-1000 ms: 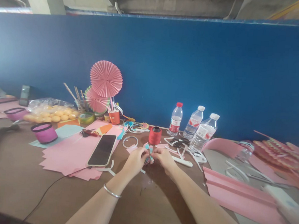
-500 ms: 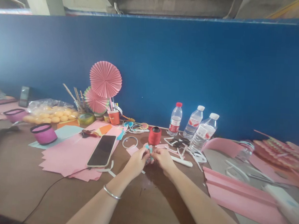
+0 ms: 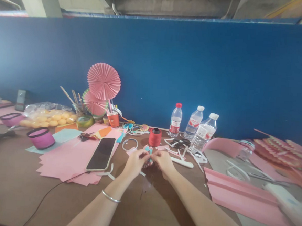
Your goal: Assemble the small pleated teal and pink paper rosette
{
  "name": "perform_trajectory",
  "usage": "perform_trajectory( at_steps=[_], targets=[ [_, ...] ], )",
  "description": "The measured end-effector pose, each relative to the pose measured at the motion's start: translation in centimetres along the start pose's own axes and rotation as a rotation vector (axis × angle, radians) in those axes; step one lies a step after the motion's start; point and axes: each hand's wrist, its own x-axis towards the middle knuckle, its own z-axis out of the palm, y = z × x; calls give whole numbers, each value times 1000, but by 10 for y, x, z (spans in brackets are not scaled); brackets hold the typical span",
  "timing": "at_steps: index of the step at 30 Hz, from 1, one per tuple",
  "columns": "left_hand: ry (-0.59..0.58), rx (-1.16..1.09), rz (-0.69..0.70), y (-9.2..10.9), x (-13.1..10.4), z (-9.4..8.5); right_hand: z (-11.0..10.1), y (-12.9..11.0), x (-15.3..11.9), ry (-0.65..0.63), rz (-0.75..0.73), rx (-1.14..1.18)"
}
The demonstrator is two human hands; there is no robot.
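My left hand [image 3: 135, 163] and my right hand [image 3: 163, 161] meet over the brown table [image 3: 14, 182], both pinching a small folded paper piece [image 3: 148, 151] in pink and blue between the fingertips. A silver bangle sits on my left wrist. Just behind the hands stands a red thread spool [image 3: 154, 137]. A black phone [image 3: 102, 149] lies on pink paper sheets [image 3: 65, 158] to the left of my left hand.
Three water bottles [image 3: 191, 124] stand at the back by the blue wall. Pink paper fans [image 3: 103, 81] rise from cups at back left. A purple tub [image 3: 41, 138], a bag of yellow balls [image 3: 47, 114], white strips [image 3: 186, 156] and folded pink paper [image 3: 238, 195] lie around.
The camera view has shifted slightly, so things sit a little to the left. My fingers have kept working the small paper piece in the same spot.
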Motion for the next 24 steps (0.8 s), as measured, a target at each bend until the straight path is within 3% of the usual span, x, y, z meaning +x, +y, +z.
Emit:
perform_trajectory(
  at_steps=[3, 10, 17, 24],
  targets=[
    [-11, -67, -41, -8, 2, 0, -1, 1, 1, 63, -70, -113],
    [-2, -109, -74, -13, 2, 2, -2, 0, 1, 117, -32, -141],
    [71, 37, -36, 4, 0, -1, 2, 1, -1, -39, 129, 194],
    [293, 166, -22, 5, 1, -4, -5, -3, 3, -109, 145, 558]
  ],
)
